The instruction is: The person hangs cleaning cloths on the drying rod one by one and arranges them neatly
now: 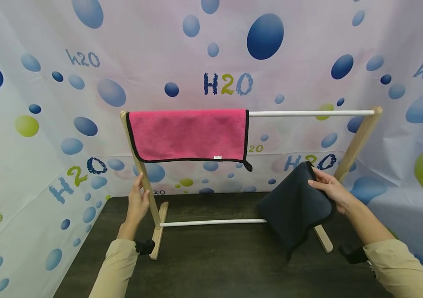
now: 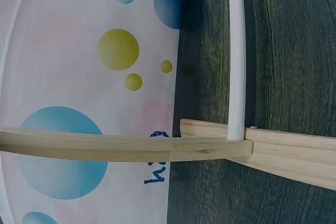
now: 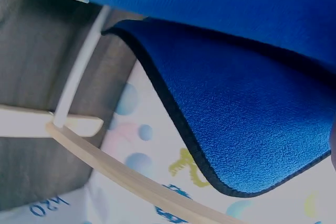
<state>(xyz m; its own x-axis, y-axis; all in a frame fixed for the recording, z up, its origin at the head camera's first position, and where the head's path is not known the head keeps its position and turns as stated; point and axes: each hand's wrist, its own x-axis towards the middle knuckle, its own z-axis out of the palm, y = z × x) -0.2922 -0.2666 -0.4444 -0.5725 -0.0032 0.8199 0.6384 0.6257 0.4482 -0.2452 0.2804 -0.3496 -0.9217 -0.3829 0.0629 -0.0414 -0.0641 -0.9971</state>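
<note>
A towel, dark in the head view [image 1: 297, 207] and bright blue with black edging in the right wrist view [image 3: 247, 108], hangs in loose folds from my right hand [image 1: 332, 190]. My thumb and fingers pinch it near its upper corner, in front of the rack's right post [image 1: 358, 142]. My left hand [image 1: 137, 205] is beside the left post [image 1: 144, 174], fingers pointing up; whether they touch the wood is unclear. A pink towel [image 1: 189, 136] with black edging is draped over the left part of the white top rail [image 1: 308, 113].
The rack's lower white rail [image 1: 211, 222] runs between wooden feet [image 1: 158, 238] on a dark wood-grain table [image 1: 211, 260]. Behind and to the sides hangs a white curtain [image 1: 137, 49] printed with bubbles and H2O lettering.
</note>
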